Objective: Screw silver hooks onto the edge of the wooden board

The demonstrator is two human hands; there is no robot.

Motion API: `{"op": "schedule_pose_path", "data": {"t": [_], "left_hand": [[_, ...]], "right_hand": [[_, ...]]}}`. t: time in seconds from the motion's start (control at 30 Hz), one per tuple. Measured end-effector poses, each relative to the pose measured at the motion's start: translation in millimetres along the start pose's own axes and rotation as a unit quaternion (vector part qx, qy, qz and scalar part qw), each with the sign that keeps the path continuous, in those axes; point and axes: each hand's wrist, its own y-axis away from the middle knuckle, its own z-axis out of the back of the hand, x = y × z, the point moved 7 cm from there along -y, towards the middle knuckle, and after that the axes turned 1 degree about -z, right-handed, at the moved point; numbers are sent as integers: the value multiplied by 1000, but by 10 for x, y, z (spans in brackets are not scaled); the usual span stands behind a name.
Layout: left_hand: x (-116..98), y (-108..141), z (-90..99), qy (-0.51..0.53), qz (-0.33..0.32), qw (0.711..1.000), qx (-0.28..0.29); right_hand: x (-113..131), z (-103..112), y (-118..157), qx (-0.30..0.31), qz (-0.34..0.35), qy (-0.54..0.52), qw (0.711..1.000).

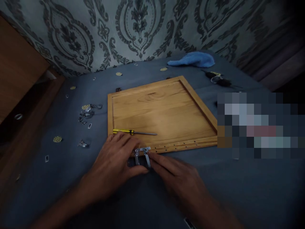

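Note:
A framed wooden panel [152, 108] lies on the dark blue sheet, with a row of small holes along its near edge. Two metal hinge pieces [143, 152] sit at that edge, left of the holes. My left hand [116, 156] is curled around the left side of the metal pieces, thumb below and fingers over the panel's corner. From the right, the fingertips of my right hand [173, 168] press together against the right metal piece. A yellow-handled screwdriver [133, 131] rests on the panel just beyond my left fingers.
Loose metal parts [87, 115] and another metal piece [83, 143] lie left of the panel. A blue cloth [196, 59] and dark tools [220, 79] are at the back right. Wooden furniture [21, 70] stands at left; a blurred patch covers the right.

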Motion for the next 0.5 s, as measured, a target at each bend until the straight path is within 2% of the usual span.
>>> {"op": "schedule_pose_path", "data": {"t": [0.13,0.5], "left_hand": [[-3,8,-21,5,-1,1000,17],[-45,3,-125,-7,-31,999,-4]], "right_hand": [[-15,4,-1,1,-7,-13,1000],[-14,-3,29,0,-9,-13,1000]]}}
